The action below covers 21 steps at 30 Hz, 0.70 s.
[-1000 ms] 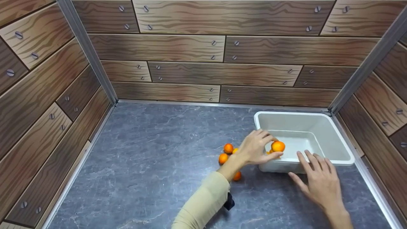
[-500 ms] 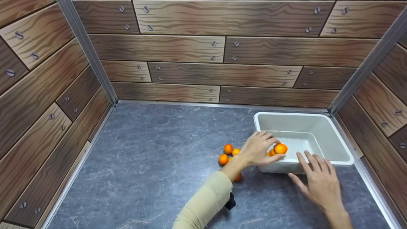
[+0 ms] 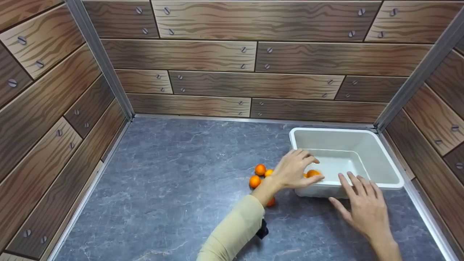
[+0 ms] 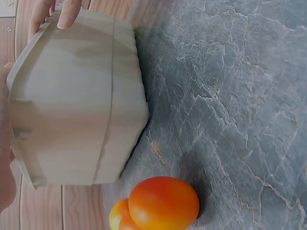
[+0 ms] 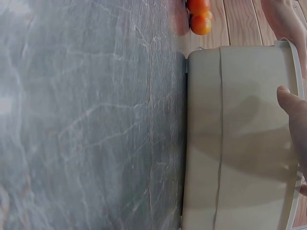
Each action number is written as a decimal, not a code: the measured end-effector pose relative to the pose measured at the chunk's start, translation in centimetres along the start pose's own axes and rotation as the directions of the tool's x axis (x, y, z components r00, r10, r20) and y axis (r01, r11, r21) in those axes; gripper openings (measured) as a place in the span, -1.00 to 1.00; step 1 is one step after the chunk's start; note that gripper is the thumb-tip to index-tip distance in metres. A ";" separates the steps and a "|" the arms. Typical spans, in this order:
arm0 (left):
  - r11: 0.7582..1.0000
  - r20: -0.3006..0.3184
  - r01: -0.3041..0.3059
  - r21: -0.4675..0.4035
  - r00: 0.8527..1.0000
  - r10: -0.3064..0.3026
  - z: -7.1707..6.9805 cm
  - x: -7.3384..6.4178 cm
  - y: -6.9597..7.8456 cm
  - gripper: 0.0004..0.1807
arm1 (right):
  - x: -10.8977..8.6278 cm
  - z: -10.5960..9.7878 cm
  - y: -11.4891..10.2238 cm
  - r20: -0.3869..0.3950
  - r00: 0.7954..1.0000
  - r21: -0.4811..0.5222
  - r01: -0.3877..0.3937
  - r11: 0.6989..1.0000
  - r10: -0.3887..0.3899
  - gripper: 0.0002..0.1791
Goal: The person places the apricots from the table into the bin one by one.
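Note:
My left hand (image 3: 294,168) hangs over the left front corner of a pale grey plastic tub (image 3: 377,156), fingers and thumb spread apart with nothing between them. Just beyond its thumb, inside the tub, lies a small round mandarin-like fruit (image 3: 313,173); part of another orange shape beside it is mostly hidden by the hand. My right hand (image 3: 366,208) straddles the front rim: its straight fingers reach over the inside, and its thumb (image 5: 290,101) lies outside near the wall. Whether that thumb presses the wall I cannot tell.
Several more orange fruits (image 3: 255,181) lie on the dark marbled table (image 3: 174,174) left of the tub, partly hidden behind my left forearm. Wood-patterned panels (image 3: 217,83) enclose the back and sides. The tub stands close to the right back corner.
The fruit at my left fingertips has been let go and has dropped into the tub. The left hand shifted slightly right, then stayed over the tub; the right hand has barely moved.

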<state>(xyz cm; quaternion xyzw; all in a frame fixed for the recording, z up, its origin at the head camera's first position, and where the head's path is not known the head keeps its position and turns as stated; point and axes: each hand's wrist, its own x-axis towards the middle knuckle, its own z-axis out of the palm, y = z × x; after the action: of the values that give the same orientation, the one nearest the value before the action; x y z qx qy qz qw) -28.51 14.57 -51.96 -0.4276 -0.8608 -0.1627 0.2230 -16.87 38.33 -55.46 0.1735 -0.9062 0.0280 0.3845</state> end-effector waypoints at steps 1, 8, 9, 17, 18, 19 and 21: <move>1.000 0.000 -0.002 -0.009 1.000 0.002 0.0 0.0 0.0 -0.48 | 0.0 0.0 0.0 -0.001 1.000 0.001 -0.001 1.000 0.001 -0.09; 0.999 0.022 -0.021 -0.028 1.000 0.022 -0.6 -0.3 -0.1 -0.44 | -0.1 -0.1 0.0 0.012 1.000 0.007 -0.010 1.000 0.010 -0.07; 0.999 0.028 -0.023 -0.026 0.999 0.024 -0.7 -0.3 -0.2 -0.43 | -0.1 -0.1 0.0 0.016 1.000 0.007 -0.010 1.000 0.010 -0.07; 0.999 0.068 -0.042 -0.017 0.997 0.044 -1.9 -0.5 -0.7 -0.36 | 0.1 -0.1 0.1 0.012 1.000 0.010 -0.003 1.000 0.002 -0.07; 0.999 0.069 -0.047 -0.013 0.996 0.047 -2.1 -0.6 -0.8 -0.36 | 0.1 -0.1 0.1 0.011 1.000 0.011 -0.003 1.000 0.003 -0.07; 0.999 0.072 -0.050 -0.010 0.996 0.051 -2.3 -0.7 -0.9 -0.35 | 0.1 -0.1 0.1 0.015 1.000 0.012 -0.005 1.000 0.005 -0.06; 0.998 0.078 -0.057 -0.002 0.995 0.057 -2.7 -0.9 -1.1 -0.35 | 0.0 -0.1 0.1 0.020 1.000 0.017 -0.011 1.000 0.010 -0.06</move>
<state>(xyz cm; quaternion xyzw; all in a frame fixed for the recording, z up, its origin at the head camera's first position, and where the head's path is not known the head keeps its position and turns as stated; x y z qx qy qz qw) -28.31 12.07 -50.21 -0.4582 -0.8562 -0.1395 0.1938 -16.87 38.45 -55.40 0.1722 -0.9106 0.0360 0.3739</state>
